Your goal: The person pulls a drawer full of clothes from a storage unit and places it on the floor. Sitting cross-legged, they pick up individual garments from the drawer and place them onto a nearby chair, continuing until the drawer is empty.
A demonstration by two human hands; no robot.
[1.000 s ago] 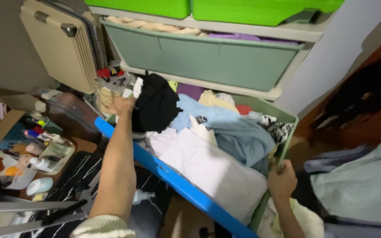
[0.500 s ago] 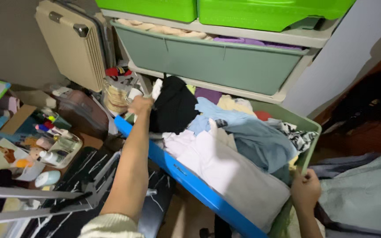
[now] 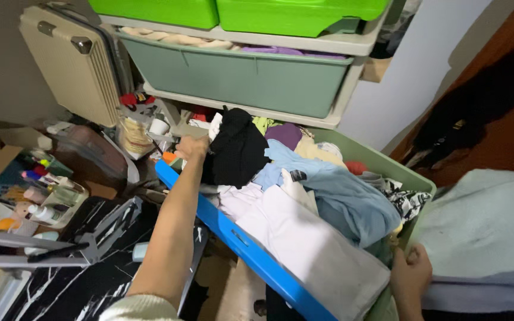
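Green drawer — two hands: left hand, right hand.

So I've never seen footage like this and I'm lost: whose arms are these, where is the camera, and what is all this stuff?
The camera sits on a person's head and looks down, so both bare arms are their own. The left hand has its grip on the far corner of a pulled-out drawer with a blue front, next to a black garment. The right hand holds the drawer's green rim at the near corner. The drawer is heaped with clothes: a light blue shirt and a white folded cloth. Above is a closed grey-green drawer; to the left, a beige suitcase.
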